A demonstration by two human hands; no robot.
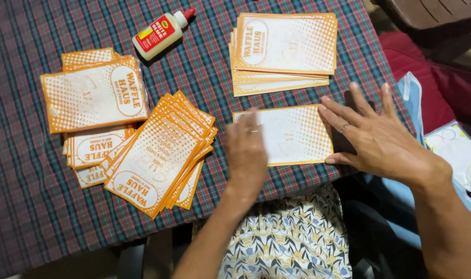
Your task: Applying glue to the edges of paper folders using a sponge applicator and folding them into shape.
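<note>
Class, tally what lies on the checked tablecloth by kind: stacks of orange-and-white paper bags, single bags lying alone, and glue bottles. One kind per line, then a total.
Stacks of orange-and-white paper bags: 3 (left stack, fanned stack, far stack)
Single paper bag under the left hand and right hand: 1
Glue bottle: 1
Total: 5

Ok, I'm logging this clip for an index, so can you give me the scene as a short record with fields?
left hand: flat on the single paper bag, blurred
right hand: fingers spread, at that bag's right edge
bag stacks: one stack at the top, one fanned stack, one pile at the left
glue bottle: lying on its side, red cap
surface: plaid tablecloth
</note>
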